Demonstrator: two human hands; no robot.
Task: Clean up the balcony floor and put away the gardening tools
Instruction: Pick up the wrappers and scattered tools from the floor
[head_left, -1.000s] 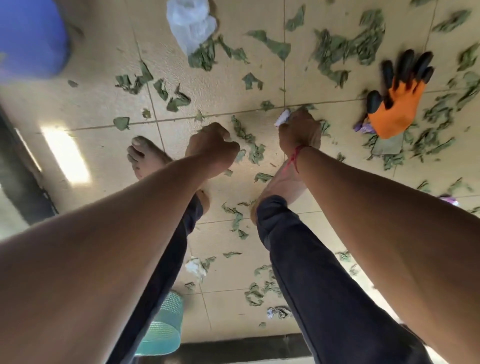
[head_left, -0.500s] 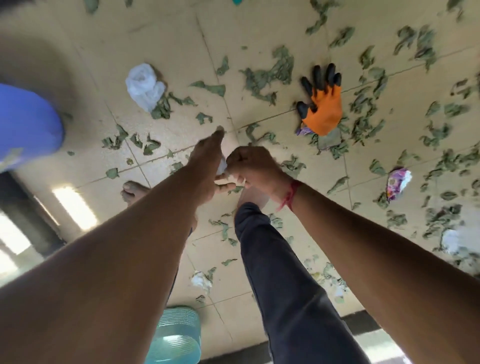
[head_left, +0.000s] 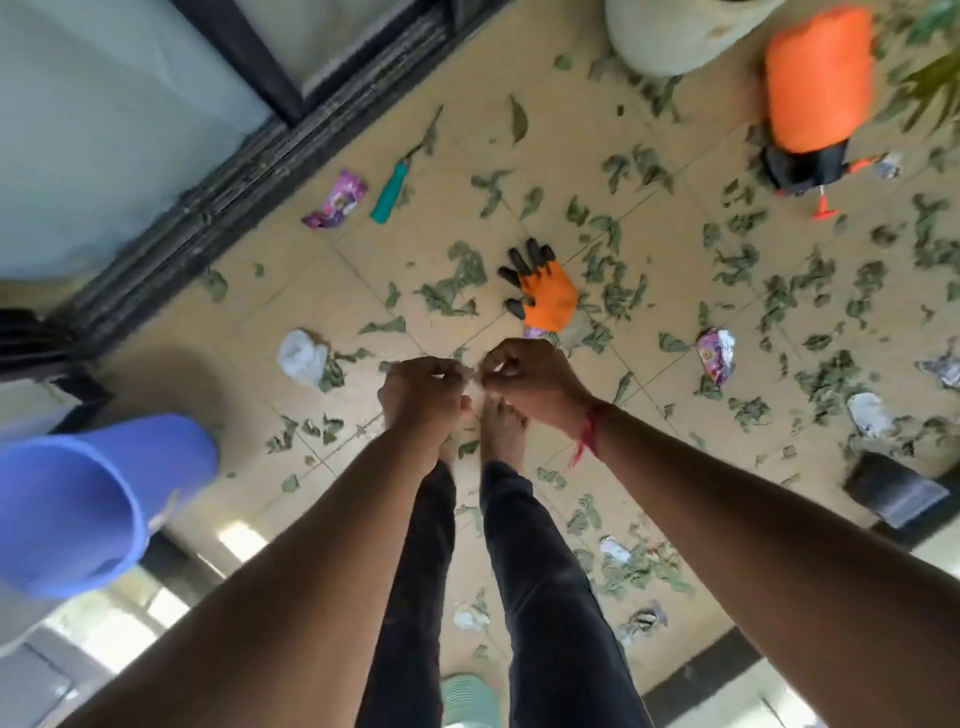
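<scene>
My left hand and my right hand meet at the centre of the view, above my bare feet. Both have curled fingers and pinch a small white scrap between them; most of it is hidden. Just beyond my right hand, an orange gardening glove with black fingertips lies on the tan tiled floor. A teal-handled tool lies farther off, near the dark door track. Dry green leaves are scattered over the tiles.
A blue bucket stands at the left. A crumpled white bag and purple wrappers lie on the floor. An orange and black container and a pale pot are at the far right, and a teal basket is behind my legs.
My right hand brought the white scrap toward my left hand, and now both pinch it. The view rose and turned, so more of the floor and the door track show.
</scene>
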